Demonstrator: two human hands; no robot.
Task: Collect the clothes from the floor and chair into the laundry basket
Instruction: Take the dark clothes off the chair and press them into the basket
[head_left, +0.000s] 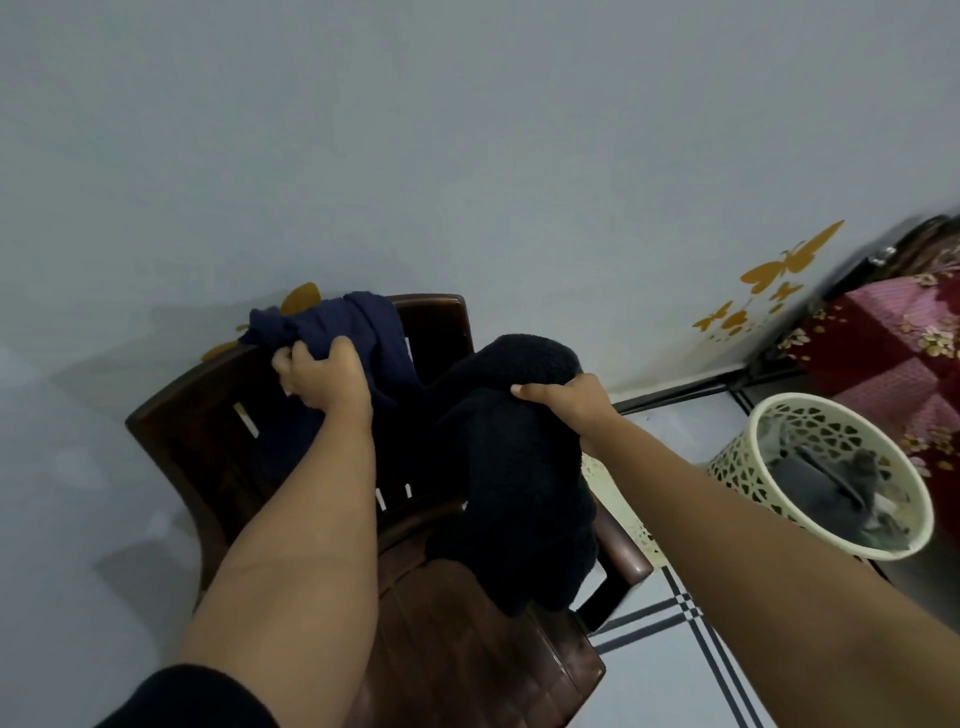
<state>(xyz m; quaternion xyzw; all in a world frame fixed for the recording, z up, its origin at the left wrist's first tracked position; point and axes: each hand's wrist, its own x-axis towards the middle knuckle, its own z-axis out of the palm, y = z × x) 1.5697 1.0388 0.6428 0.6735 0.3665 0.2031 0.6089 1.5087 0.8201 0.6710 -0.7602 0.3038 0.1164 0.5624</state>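
Presently, left hand (324, 376) fingers clutch the navy garment (376, 327) atop the chair (208, 421), right hand (569, 400) fingers the black garment (519, 467).

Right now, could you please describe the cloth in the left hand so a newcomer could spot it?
Find the dark brown plastic chair. Draped over its backrest is a navy blue knitted garment, gripped by the left hand. The bulkier black fleecy garment held by the right hand is darker and hangs lower.

Pale grey wall (467, 156), gold butterfly decals (789, 265), striped floor tiles (691, 613), red floral bedspread (893, 353)
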